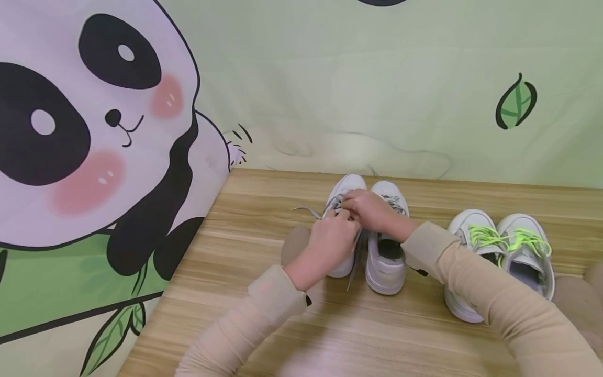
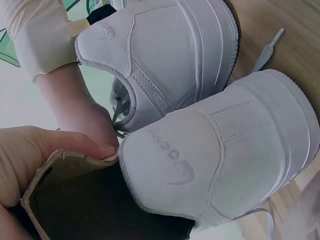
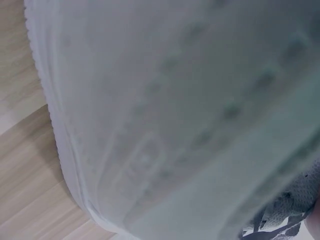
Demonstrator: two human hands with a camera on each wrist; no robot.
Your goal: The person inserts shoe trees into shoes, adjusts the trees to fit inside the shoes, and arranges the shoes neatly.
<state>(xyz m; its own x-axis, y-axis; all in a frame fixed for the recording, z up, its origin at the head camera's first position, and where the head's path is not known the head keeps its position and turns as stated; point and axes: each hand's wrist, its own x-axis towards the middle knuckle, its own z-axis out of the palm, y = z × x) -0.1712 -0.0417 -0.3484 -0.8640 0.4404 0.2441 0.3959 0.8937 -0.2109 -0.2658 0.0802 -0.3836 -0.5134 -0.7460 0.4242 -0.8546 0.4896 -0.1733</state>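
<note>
Two white sneakers with grey laces stand side by side on the wooden surface, a left sneaker (image 1: 349,184) and a right sneaker (image 1: 386,277). Over the left one's lacing, my left hand (image 1: 330,238) and right hand (image 1: 369,209) meet with curled fingers, pinching its grey shoelace (image 1: 335,201); the exact pinch is hidden by the fingers. One lace end trails to the left, another hangs by the shoe's inner side. The left wrist view shows the sneaker's heel (image 2: 172,165) close up. Blurred white shoe side (image 3: 150,110) fills the right wrist view.
Another pair of white sneakers (image 1: 478,220) with neon-green laces (image 1: 527,238) stands to the right, under my right forearm. A panda-printed cloth (image 1: 141,115) and a green backdrop (image 1: 353,89) border the wooden surface (image 1: 264,209). Tan rounded shapes flank the shoes.
</note>
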